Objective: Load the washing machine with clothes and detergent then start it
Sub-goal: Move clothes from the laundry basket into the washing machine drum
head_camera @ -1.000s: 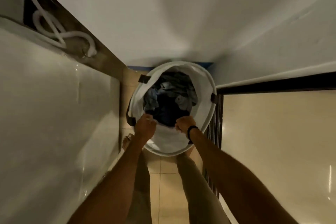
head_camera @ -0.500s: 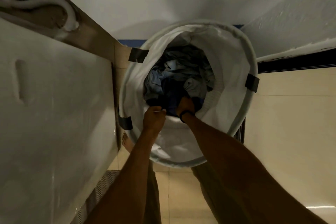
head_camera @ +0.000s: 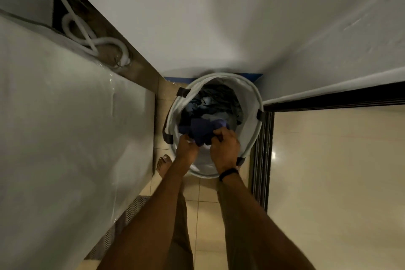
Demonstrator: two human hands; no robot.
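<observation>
**Both hands on a dark blue garment at the hamper mouth**

While the person stands over the white laundry hamper (head_camera: pixel 252 136), both arms reach down into its opening. Left hand (head_camera: pixel 186 148) is closed on the near-left edge of a bunched dark blue garment (head_camera: pixel 201 130); right hand (head_camera: pixel 224 147) is closed on its near-right edge, fingers curled over the cloth. Garment sits at the top of the load, just inside the near rim. More clothes (head_camera: pixel 210 105), grey and blue, lie deeper in the hamper behind it.

Black wristband (head_camera: pixel 228 173) on the right wrist. Bare foot (head_camera: pixel 163 165) on the tiled floor (head_camera: pixel 203 215), just left of the hamper.

Hamper stands on the floor in a narrow gap: washing machine (head_camera: pixel 65 138), a white body with a glossy side, to the left; dark door frame (head_camera: pixel 262 160) touching or just beside the hamper's right wall. White hose (head_camera: pixel 105 42) coils behind the machine, against the wall. Machine lid or door cannot be made out from this angle.
</observation>
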